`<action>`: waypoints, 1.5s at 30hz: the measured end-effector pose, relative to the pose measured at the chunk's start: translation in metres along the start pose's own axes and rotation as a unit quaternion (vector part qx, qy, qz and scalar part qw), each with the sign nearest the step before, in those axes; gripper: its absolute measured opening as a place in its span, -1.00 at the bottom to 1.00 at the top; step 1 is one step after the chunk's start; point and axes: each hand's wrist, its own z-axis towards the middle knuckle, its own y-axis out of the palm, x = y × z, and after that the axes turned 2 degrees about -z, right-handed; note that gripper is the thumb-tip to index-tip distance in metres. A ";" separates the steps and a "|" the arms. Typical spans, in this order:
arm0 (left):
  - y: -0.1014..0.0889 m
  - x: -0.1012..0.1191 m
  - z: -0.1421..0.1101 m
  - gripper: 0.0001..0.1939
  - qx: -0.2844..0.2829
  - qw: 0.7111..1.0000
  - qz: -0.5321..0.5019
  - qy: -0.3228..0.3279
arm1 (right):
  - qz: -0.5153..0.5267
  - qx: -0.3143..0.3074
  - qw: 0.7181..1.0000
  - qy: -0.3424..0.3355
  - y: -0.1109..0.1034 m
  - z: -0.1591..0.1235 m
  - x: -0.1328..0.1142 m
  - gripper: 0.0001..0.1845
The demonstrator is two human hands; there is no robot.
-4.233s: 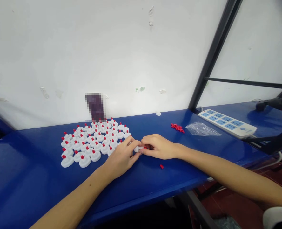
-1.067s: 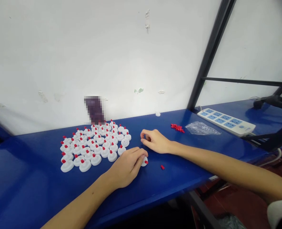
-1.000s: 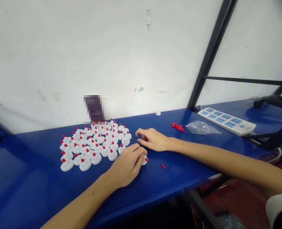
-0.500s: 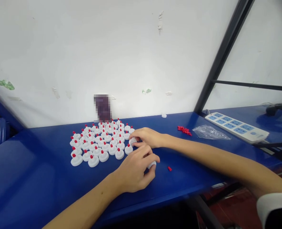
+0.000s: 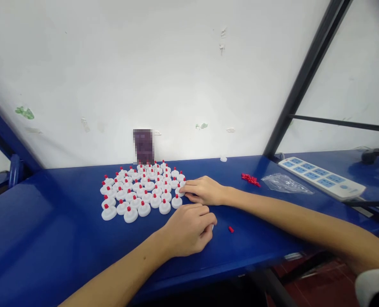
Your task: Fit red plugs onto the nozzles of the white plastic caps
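On the blue table, white round caps with red tips (image 5: 144,208) stand upright in a dense cluster. At the cluster's right edge, my right hand (image 5: 205,190) has its thumb and fingers closed on one white cap (image 5: 179,191), which stands on the table with a red tip at its top. Nearer to me, my left hand (image 5: 191,228) is curled round another white cap (image 5: 213,227); only a sliver of it shows, so whether it has a red tip is hidden. A single loose red tip (image 5: 231,229) lies to the right of my left hand.
A pile of small red tips (image 5: 250,179) lies beyond my right forearm, beside a clear plastic bag (image 5: 285,183) and a white power strip (image 5: 320,177). One white cap (image 5: 223,159) sits by the wall. A pixelated dark rectangle (image 5: 144,147) stands behind the cluster.
The cap in my right hand has gone from tilted to upright at the cluster's edge. My left hand has closed further round its cap, hiding most of it. The view has shifted slightly.
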 end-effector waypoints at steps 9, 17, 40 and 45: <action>0.004 -0.012 0.001 -0.83 -0.002 0.981 0.077 -0.176 | -0.134 -0.063 0.976 0.161 -0.017 -0.030 0.034 -0.68; -0.006 -0.002 0.005 -0.69 -0.011 0.979 0.089 -0.184 | -0.187 -0.067 0.878 0.435 -0.031 -0.055 0.136 -0.61; -0.002 -0.005 0.018 -0.85 -0.111 0.990 -0.090 -0.021 | -0.027 0.072 0.962 0.263 -0.037 -0.048 0.042 -0.74; 0.001 -0.015 0.018 -0.89 -0.092 0.989 -0.100 -0.065 | 0.114 0.060 0.972 0.196 -0.044 -0.054 0.016 -0.77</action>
